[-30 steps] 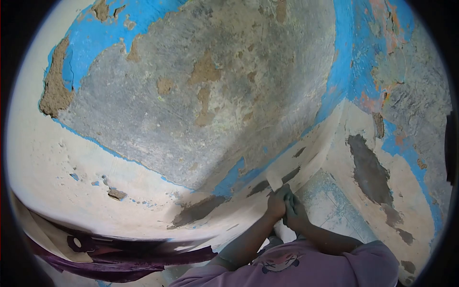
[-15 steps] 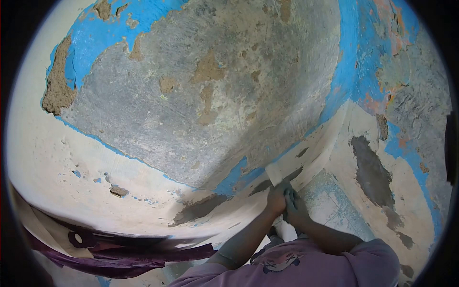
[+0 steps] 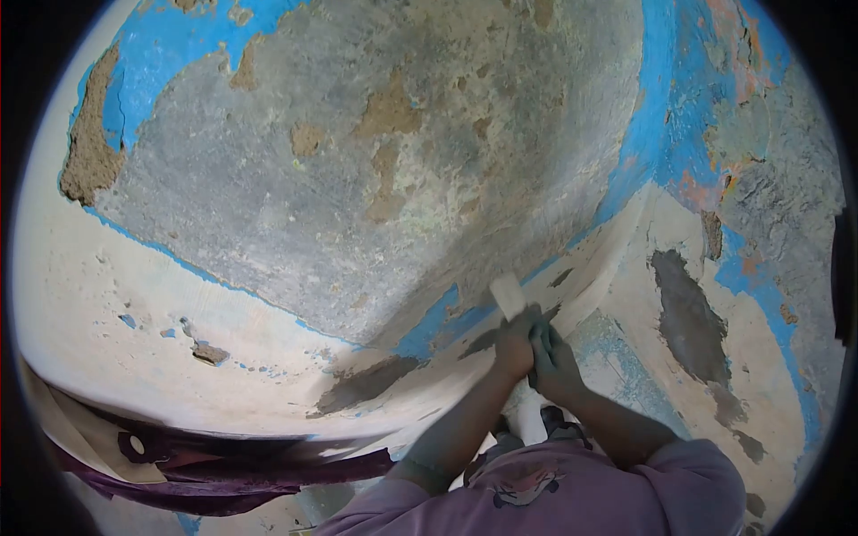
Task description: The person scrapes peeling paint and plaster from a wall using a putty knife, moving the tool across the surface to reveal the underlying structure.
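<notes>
A pale, flat-bladed scraper [image 3: 508, 297] points up and away from me, its blade over the blue edge of the grey wall patch [image 3: 429, 223]. My left hand [image 3: 515, 350] is closed around its lower end, hiding the handle. Pressed up against the left hand, my right hand [image 3: 556, 364] is closed too and seems to share the grip. Just beside the hands lies a dark damp-looking patch [image 3: 481, 343] on the cream band of the wall. Whether the blade touches the wall, I cannot tell.
Flaking blue paint [image 3: 657, 107] runs down the corner at right. Another dark patch [image 3: 688, 313] marks the cream wall there. A brown hole [image 3: 94, 143] breaks the plaster at left. Purple cloth [image 3: 232, 491] lies low at left.
Both hands and the scraper have moved up the wall, bringing the blade from the cream and blue border onto the grey edge. The view has shifted slightly.
</notes>
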A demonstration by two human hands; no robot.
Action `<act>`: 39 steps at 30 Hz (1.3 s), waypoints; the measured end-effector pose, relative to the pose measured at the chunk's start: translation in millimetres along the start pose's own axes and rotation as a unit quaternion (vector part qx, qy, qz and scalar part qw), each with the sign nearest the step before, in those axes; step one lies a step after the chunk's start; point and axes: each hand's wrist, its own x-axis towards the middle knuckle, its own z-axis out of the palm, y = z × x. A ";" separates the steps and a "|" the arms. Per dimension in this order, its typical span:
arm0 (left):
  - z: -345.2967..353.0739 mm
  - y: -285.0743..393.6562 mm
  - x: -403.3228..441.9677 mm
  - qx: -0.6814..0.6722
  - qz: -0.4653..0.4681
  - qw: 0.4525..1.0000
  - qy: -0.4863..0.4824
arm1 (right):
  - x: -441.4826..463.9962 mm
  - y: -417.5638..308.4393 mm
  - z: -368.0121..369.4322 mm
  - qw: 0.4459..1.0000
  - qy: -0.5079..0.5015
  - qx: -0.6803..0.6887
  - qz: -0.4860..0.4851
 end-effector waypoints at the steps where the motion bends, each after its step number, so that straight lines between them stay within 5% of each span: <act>1: -1.7 21.6 -0.7 -0.194 -0.181 0.964 -0.022 | -1.2 -6.6 -0.4 1.000 -0.010 0.016 0.002; 2: -1.9 11.6 1.7 -0.197 -0.176 0.964 -0.023 | -1.0 -9.6 -1.5 1.000 -0.010 0.013 -0.002; 4: -4.4 -23.1 -1.1 0.022 0.041 0.999 -0.024 | -3.8 -9.3 0.3 1.000 -0.004 -0.015 -0.014; 5: -3.7 -28.1 -11.5 0.022 0.039 0.999 -0.024 | -9.7 -4.0 1.3 1.000 -0.005 -0.014 -0.012; 7: -2.6 -34.7 -23.6 0.276 0.229 0.931 0.061 | -16.6 5.7 0.6 0.999 0.033 -0.040 0.005; 10: -4.1 -43.9 -21.1 0.254 0.153 0.955 0.019 | -13.7 7.6 2.0 0.999 0.035 -0.018 -0.009; 11: -5.0 -35.8 -6.5 0.304 0.250 0.917 0.064 | -8.3 2.6 3.2 0.999 0.035 -0.021 -0.005; 12: -7.5 -17.3 3.3 0.302 0.246 0.919 0.064 | 3.9 -7.9 3.9 0.999 0.022 -0.032 -0.020; 13: -10.0 11.1 10.9 0.049 0.066 0.997 -0.010 | 11.1 -14.5 3.9 0.998 0.008 -0.043 -0.039; 14: -10.1 31.3 13.0 -0.208 -0.118 0.967 -0.084 | 9.9 -15.2 2.6 0.998 0.007 -0.045 -0.041; 16: -7.0 20.9 2.6 -0.164 -0.091 0.980 -0.069 | 3.9 -12.8 0.8 0.993 0.018 -0.100 -0.057; 18: -2.6 -29.0 -13.3 0.070 0.024 0.997 -0.021 | -14.5 1.4 4.0 0.993 0.041 -0.086 -0.068; 19: 3.4 -15.9 -20.1 -0.129 -0.110 0.985 -0.023 | -17.0 4.6 4.5 0.993 0.063 -0.073 -0.076; 20: 4.5 -4.6 -17.0 -0.131 -0.108 0.985 -0.024 | -10.7 2.1 3.0 0.992 0.063 -0.075 -0.078; 21: 2.6 6.5 -11.8 0.008 0.000 1.000 -0.003 | -3.4 -1.0 1.3 0.994 0.047 -0.080 -0.060; 23: -8.6 -4.6 11.0 0.244 0.227 0.943 -0.007 | 6.4 -26.1 3.2 0.998 0.026 -0.050 -0.031; 24: -10.6 13.0 16.4 0.241 0.227 0.944 -0.006 | 7.1 -33.7 3.7 0.998 0.027 -0.053 -0.031; 25: -12.8 34.5 18.0 0.055 0.057 0.995 -0.058 | 8.1 -39.4 4.9 0.997 0.027 -0.054 -0.057; 26: -14.5 47.8 18.7 -0.134 -0.116 0.979 -0.106 | 9.3 -42.5 6.4 0.995 0.027 -0.052 -0.085; 27: -12.8 41.1 11.4 -0.132 -0.114 0.979 -0.106 | 4.6 -38.9 6.7 0.994 0.027 -0.052 -0.088; 29: -4.3 9.7 -12.6 0.072 0.053 0.995 -0.037 | -13.6 -21.1 4.7 0.991 0.056 -0.113 -0.035; 32: -0.8 -22.6 -8.6 0.032 0.068 0.997 -0.025 | -1.5 15.3 0.6 0.982 0.068 -0.139 -0.110; 33: -2.2 -16.4 -0.5 0.060 0.091 0.994 0.001 | -3.3 -16.6 4.3 0.995 0.034 -0.089 -0.039; 34: -4.6 -6.4 1.8 0.057 0.086 0.995 0.003 | -3.4 -18.9 6.0 0.995 0.033 -0.092 -0.034; 36: -10.0 33.7 3.9 -0.235 -0.137 0.960 -0.067 | 0.3 -25.1 7.9 0.995 0.029 -0.078 -0.050; 39: -1.5 3.3 -14.0 -0.151 -0.118 0.981 -0.016 | -15.5 -14.9 10.5 0.992 0.054 -0.084 -0.080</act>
